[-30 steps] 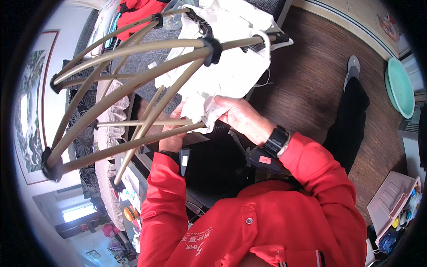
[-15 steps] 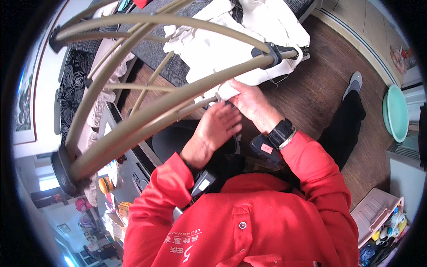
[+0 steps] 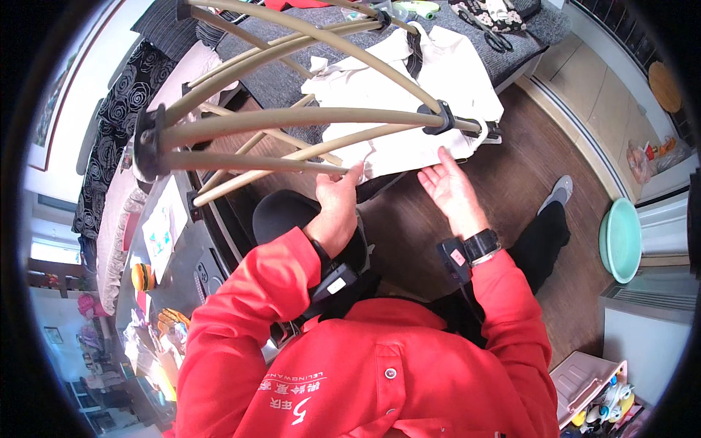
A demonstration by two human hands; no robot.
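A white garment (image 3: 416, 95) lies spread on a grey padded surface (image 3: 292, 66) ahead of me. My left hand (image 3: 337, 208) pinches the garment's near edge with its fingertips. My right hand (image 3: 453, 191) is open and flat, palm up, just below the garment's lower right corner, fingers near the cloth. Both arms wear red sleeves with black wrist devices. Beige curved bars of my headgear (image 3: 307, 117) cross the view in front of the garment.
A teal basin (image 3: 621, 239) stands on the wood floor at right. A pink tub (image 3: 584, 383) of small items sits lower right. A dark cabinet (image 3: 182, 255) with clutter is at left. Dark patterned cloth (image 3: 113, 139) hangs at far left.
My view has swung so the garment lies farther ahead. My hands, which were together on a piece of white cloth, have parted; the right hand now lies open.
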